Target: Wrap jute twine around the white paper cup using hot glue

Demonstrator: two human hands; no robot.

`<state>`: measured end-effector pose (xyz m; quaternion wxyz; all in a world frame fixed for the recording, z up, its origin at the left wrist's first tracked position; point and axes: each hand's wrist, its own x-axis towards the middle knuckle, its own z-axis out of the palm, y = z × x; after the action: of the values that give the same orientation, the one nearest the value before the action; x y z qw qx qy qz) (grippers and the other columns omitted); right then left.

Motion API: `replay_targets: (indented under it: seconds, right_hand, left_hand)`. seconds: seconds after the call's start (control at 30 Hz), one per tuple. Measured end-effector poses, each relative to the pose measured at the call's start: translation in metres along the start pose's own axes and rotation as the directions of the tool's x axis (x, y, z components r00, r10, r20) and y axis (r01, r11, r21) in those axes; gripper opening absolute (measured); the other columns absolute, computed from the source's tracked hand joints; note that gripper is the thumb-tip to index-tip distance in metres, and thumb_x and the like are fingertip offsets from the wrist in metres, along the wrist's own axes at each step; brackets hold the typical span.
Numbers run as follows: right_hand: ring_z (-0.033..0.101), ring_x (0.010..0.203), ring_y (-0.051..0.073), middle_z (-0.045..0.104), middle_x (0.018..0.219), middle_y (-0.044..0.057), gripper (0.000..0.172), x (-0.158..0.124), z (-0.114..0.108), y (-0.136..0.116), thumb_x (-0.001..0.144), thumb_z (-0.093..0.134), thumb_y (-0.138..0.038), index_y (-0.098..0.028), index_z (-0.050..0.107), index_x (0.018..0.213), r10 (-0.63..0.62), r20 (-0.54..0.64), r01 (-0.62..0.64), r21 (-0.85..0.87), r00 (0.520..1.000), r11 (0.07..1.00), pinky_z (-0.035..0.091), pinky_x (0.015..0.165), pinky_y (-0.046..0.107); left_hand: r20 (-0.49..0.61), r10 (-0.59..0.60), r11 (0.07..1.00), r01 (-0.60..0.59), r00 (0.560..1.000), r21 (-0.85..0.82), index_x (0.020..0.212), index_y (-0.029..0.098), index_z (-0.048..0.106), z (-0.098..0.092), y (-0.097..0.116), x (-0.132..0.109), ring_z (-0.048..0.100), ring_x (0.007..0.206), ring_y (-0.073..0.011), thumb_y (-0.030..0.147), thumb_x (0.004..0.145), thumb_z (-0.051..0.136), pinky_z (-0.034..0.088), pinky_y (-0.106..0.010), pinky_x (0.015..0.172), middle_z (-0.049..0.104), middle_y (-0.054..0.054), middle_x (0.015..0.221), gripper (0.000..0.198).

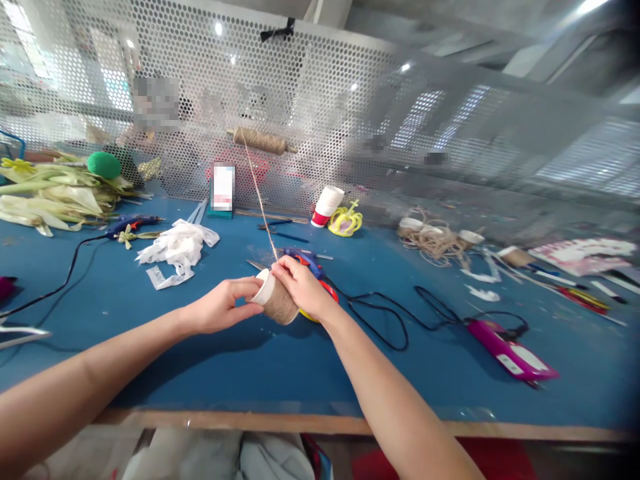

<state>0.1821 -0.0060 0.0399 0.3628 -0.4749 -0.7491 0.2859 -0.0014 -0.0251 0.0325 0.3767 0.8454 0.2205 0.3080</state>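
Observation:
Above the blue table, a paper cup point(281, 305) wrapped in brown twine lies tilted between my two hands, its white rim turned to the left. My left hand point(223, 305) grips the cup at the rim with thumb and fingers. On the cup's upper right side, my right hand point(300, 283) is closed over the cup and the twine. From there the twine point(257, 190) runs taut up to a twine spool point(261, 141) on a stick by the mesh panel. A blue glue gun point(307, 262) and scissors with red and yellow handles point(330, 291) lie partly hidden behind my right hand.
A perforated metal panel point(320, 87) bounds the table's back. White crumpled plastic point(177, 247), corn husks point(55, 197) and another glue gun point(131, 224) lie left. A magenta power strip point(510, 350) with a black cable, loose twine point(435, 241) and cups lie right.

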Motion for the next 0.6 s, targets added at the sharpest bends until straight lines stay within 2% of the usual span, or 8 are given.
replay_targets:
  seconds: [0.2,0.33,0.47,0.53,0.6]
  right_hand:
    - [0.046,0.059,0.013,0.047,0.062,-0.003,0.021,-0.003,0.002,-0.005,0.085,0.037,-0.033,-0.020,0.041,0.068,0.001,-0.057,-0.010,-0.171,0.998,0.985,0.035,0.057,0.025]
    - [0.045,0.056,0.013,0.047,0.061,-0.002,0.020,-0.006,0.007,-0.009,0.085,0.036,-0.032,-0.021,0.038,0.069,-0.025,-0.071,0.005,-0.270,0.997,0.963,0.033,0.055,0.025]
    - [0.046,0.056,0.014,0.047,0.060,-0.002,0.020,-0.006,0.008,-0.009,0.085,0.037,-0.030,-0.022,0.036,0.067,-0.022,-0.084,-0.005,-0.311,0.996,0.951,0.032,0.056,0.026]
    - [0.046,0.057,0.014,0.047,0.060,-0.001,0.021,-0.005,0.006,-0.009,0.085,0.036,-0.031,-0.022,0.036,0.067,0.000,-0.102,-0.030,-0.289,0.995,0.957,0.033,0.057,0.026]
    - [0.047,0.058,0.015,0.047,0.060,-0.001,0.021,-0.004,0.003,-0.008,0.085,0.035,-0.033,-0.022,0.037,0.067,0.015,-0.130,-0.049,-0.263,0.991,0.963,0.033,0.057,0.026]
  left_hand:
    - [0.003,-0.176,0.982,0.176,0.984,-0.069,0.097,0.012,0.058,0.001,-0.006,-0.001,0.056,0.094,-0.0198,0.024,0.077,0.051,0.041,-0.029,0.086,0.063,-0.005,0.098,0.025]
    - [0.038,-0.201,0.971,0.204,0.979,-0.120,0.098,0.012,0.055,0.000,-0.009,-0.001,0.055,0.092,-0.0193,0.020,0.072,0.056,0.042,-0.029,0.084,0.062,-0.006,0.099,0.028]
    - [0.104,-0.205,0.936,0.226,0.973,-0.270,0.103,0.012,0.052,0.000,-0.007,-0.001,0.054,0.098,-0.0210,0.023,0.064,0.068,0.040,-0.031,0.086,0.059,-0.009,0.105,0.044]
    - [0.050,-0.212,0.895,0.214,0.976,-0.392,0.102,0.013,0.051,0.000,-0.008,0.000,0.054,0.098,-0.0205,0.026,0.062,0.070,0.040,-0.031,0.086,0.059,-0.009,0.105,0.047]
    - [-0.114,-0.251,0.835,0.156,0.961,-0.528,0.100,0.013,0.052,-0.001,-0.011,0.002,0.055,0.095,-0.0183,0.032,0.067,0.066,0.040,-0.030,0.084,0.060,-0.008,0.100,0.040]
